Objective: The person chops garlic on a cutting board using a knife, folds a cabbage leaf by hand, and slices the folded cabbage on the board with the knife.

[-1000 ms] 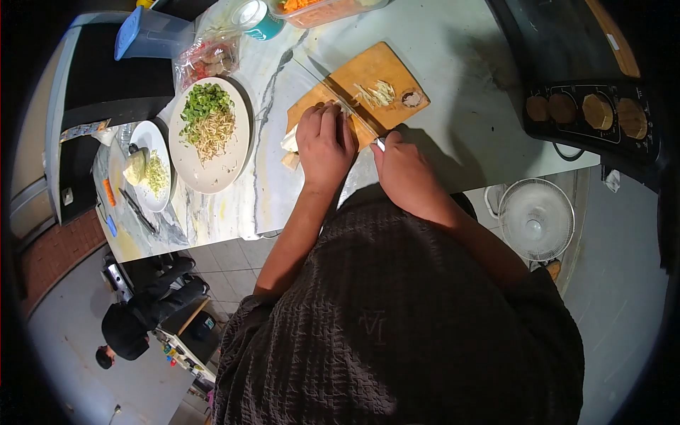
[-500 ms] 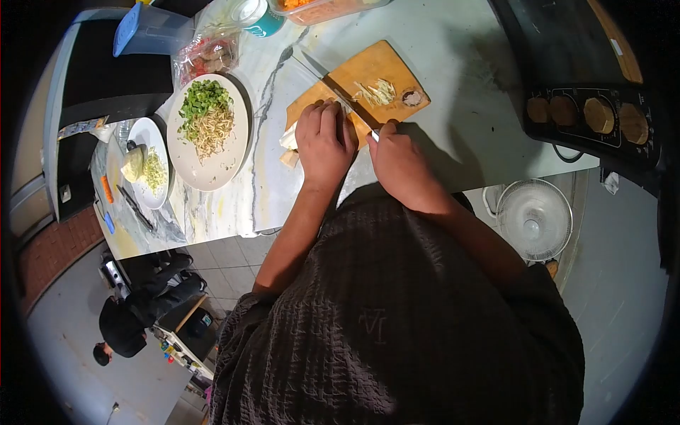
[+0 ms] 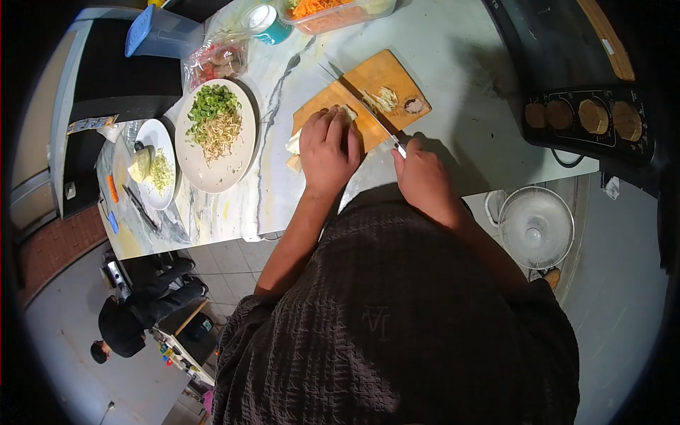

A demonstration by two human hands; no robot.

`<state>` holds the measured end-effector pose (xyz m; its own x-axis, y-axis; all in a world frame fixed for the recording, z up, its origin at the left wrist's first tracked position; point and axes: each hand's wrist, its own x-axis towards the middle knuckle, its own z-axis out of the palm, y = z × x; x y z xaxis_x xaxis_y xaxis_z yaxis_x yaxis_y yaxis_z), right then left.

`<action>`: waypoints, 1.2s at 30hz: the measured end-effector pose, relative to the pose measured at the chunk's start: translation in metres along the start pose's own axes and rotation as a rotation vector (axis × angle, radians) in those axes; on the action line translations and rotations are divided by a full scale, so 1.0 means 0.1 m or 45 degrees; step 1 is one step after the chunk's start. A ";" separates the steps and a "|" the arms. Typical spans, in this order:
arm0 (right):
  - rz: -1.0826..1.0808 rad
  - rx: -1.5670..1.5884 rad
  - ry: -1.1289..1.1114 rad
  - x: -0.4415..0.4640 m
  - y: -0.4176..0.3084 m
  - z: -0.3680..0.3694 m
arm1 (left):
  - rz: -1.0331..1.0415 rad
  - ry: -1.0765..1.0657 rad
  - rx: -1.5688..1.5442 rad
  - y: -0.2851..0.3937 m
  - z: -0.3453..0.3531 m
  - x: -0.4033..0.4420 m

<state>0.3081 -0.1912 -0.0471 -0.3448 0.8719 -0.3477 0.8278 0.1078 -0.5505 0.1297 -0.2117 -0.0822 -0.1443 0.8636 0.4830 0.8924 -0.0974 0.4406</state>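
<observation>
My left hand (image 3: pixel 329 154) presses down with bent fingers on a pale piece of cabbage (image 3: pixel 293 144), mostly hidden beneath it, at the left part of a wooden cutting board (image 3: pixel 388 65). In my right hand (image 3: pixel 426 177) is the white handle of a kitchen knife (image 3: pixel 367 110). Its long blade slants across the board, just right of my left fingers and apart from them. Thin pale shreds (image 3: pixel 383 100) lie to the right of the blade, near the board's small round hole (image 3: pixel 414 105).
Left stands an oval plate (image 3: pixel 185 152) of chopped greens and bean sprouts. Beyond it are a white plate (image 3: pixel 168 191) with cabbage, a dark knife (image 3: pixel 141 208) and a carrot (image 3: pixel 112 189). A tub of grated carrot (image 3: pixel 340 23) sits behind. A person (image 3: pixel 124 326) is lower left.
My right hand and the knife have moved right, away from my left fingers. My left hand stays on the cabbage. The whole view has shifted slightly.
</observation>
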 end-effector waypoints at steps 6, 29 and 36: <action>0.012 0.018 0.024 0.03 -0.02 -0.02 | -0.008 -0.024 -0.021 -0.05 0.03 0.00; -0.054 0.133 -0.117 0.06 -0.18 -0.05 | 0.011 0.079 0.012 -0.06 0.01 0.00; -0.061 0.086 -0.092 0.04 -0.23 -0.06 | 0.029 0.085 0.023 -0.07 0.03 0.00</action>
<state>0.2901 -0.1874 -0.0314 -0.4166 0.8293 -0.3725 0.7789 0.1143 -0.6167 0.1247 -0.2093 -0.0871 -0.1513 0.8261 0.5429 0.9032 -0.1075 0.4154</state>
